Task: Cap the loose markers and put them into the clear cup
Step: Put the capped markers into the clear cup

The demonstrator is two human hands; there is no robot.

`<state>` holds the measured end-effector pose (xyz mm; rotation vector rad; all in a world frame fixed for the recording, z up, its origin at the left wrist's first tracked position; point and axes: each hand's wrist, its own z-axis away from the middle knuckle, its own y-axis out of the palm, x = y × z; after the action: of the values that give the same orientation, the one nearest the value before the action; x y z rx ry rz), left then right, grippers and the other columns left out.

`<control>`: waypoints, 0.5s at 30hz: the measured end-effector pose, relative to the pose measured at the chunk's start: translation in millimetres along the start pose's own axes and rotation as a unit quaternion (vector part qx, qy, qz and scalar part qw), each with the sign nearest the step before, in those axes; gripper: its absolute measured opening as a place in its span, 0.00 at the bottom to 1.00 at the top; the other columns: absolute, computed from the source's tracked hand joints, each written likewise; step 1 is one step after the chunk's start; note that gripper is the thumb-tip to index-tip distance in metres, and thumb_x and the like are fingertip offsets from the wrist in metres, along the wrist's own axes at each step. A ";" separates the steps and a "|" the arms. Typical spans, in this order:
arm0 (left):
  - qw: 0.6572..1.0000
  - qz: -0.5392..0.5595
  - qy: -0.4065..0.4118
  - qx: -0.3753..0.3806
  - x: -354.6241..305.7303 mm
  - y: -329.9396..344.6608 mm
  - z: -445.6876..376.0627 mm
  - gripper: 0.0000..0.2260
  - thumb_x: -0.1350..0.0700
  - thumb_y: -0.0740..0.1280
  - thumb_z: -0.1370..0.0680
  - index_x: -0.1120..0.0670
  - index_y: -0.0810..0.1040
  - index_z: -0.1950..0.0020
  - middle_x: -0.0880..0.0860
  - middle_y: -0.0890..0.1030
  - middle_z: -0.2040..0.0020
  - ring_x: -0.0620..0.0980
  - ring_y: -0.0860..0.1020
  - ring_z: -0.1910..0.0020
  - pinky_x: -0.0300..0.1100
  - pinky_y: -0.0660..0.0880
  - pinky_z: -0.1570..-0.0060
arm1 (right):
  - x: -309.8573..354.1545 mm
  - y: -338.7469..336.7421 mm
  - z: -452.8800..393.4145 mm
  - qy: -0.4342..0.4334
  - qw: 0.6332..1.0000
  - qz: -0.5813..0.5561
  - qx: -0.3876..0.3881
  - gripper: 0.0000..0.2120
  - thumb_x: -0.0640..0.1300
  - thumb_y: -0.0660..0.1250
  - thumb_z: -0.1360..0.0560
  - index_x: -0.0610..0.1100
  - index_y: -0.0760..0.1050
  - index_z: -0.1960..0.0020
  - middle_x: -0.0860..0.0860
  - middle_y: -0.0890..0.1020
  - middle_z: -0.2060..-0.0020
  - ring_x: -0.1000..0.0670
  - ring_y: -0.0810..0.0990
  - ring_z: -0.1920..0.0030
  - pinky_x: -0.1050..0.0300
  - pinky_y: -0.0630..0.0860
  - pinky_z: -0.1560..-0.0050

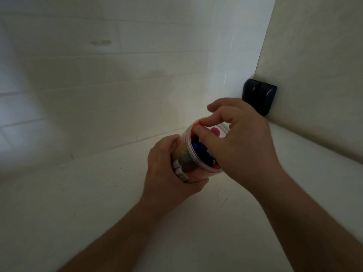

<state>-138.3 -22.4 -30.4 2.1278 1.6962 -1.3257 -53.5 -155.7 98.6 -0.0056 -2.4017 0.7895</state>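
on the pale counter (82, 209) my left hand (169, 169) wraps the tilted clear cup (188, 152) of capped markers (198, 148) while my right hand (241, 140) pinches an orange marker (196, 122) at the rim, where a loose pinch could spill them.

A pale, off-white countertop (98, 213) is seen filling the lower part of the view, dimly lit and scattered with small dark specks. It is bounded at the back by a wall of white rectangular tiles (98, 65), on which a faint brownish smudge is visible. A plain cream side panel (318, 65) is set at the right. A small black rounded plastic object (259, 98) is placed in the corner, against that panel.
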 end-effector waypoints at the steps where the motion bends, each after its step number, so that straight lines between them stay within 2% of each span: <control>1: 1.000 -0.005 0.009 -0.006 -0.1 0.9 0.5 0.46 0.37 0.81 0.42 0.42 0.63 0.29 0.47 0.74 0.34 0.48 0.75 0.37 0.38 0.72 0.37 | 0.5 -0.5 0.1 0.008 1.000 -0.004 0.003 0.05 0.53 0.75 0.27 0.57 0.78 0.58 0.61 0.80 0.45 0.58 0.77 0.41 0.64 0.72 0.38; 5: 0.994 -0.072 0.054 -0.054 -1.0 2.5 -2.3 0.44 0.36 0.76 0.39 0.47 0.63 0.29 0.54 0.74 0.33 0.52 0.73 0.35 0.46 0.73 0.35 | -5.3 3.7 -1.6 0.020 0.999 0.039 0.002 0.09 0.47 0.75 0.26 0.57 0.78 0.60 0.58 0.82 0.42 0.53 0.77 0.39 0.59 0.71 0.36; 7: 0.987 -0.101 0.096 -0.083 1.4 3.7 -2.6 0.44 0.40 0.79 0.40 0.51 0.65 0.29 0.56 0.73 0.33 0.55 0.72 0.35 0.48 0.73 0.36 | -8.4 8.5 0.5 0.015 0.997 0.062 0.043 0.16 0.44 0.73 0.25 0.59 0.73 0.65 0.57 0.82 0.40 0.50 0.77 0.37 0.60 0.68 0.36; 9: 0.989 -0.085 0.094 -0.081 -0.5 2.9 -1.8 0.44 0.40 0.79 0.40 0.51 0.65 0.29 0.56 0.73 0.32 0.54 0.71 0.34 0.50 0.75 0.36 | -9.2 11.1 3.8 0.018 0.997 0.028 0.072 0.15 0.45 0.71 0.25 0.59 0.73 0.66 0.59 0.80 0.38 0.50 0.75 0.36 0.57 0.70 0.34; 11: 0.996 -0.036 0.046 -0.063 -4.4 1.8 0.3 0.44 0.39 0.79 0.41 0.48 0.65 0.29 0.52 0.73 0.33 0.53 0.73 0.34 0.52 0.77 0.38 | -9.3 11.9 5.6 0.012 0.996 0.018 0.085 0.09 0.50 0.67 0.23 0.58 0.80 0.60 0.60 0.78 0.36 0.50 0.73 0.35 0.54 0.72 0.35; 13: 0.999 0.011 0.002 -0.050 -4.4 1.9 1.4 0.46 0.41 0.82 0.42 0.44 0.65 0.29 0.48 0.73 0.33 0.52 0.74 0.35 0.53 0.79 0.41 | -8.2 10.3 6.0 0.004 0.995 0.016 0.097 0.12 0.53 0.60 0.21 0.61 0.83 0.50 0.60 0.75 0.34 0.51 0.71 0.33 0.53 0.72 0.36; 15: 0.998 0.050 -0.023 -0.035 -1.5 1.6 -0.4 0.48 0.41 0.84 0.44 0.42 0.65 0.28 0.46 0.73 0.33 0.52 0.75 0.35 0.52 0.79 0.41 | -4.5 6.1 6.9 0.003 0.990 0.028 0.140 0.18 0.57 0.54 0.23 0.66 0.80 0.43 0.61 0.70 0.30 0.52 0.66 0.31 0.54 0.70 0.38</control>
<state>-136.7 -23.8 -29.8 2.0965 1.5723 -1.2592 -54.7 -155.2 88.4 0.0363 -2.2729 1.1448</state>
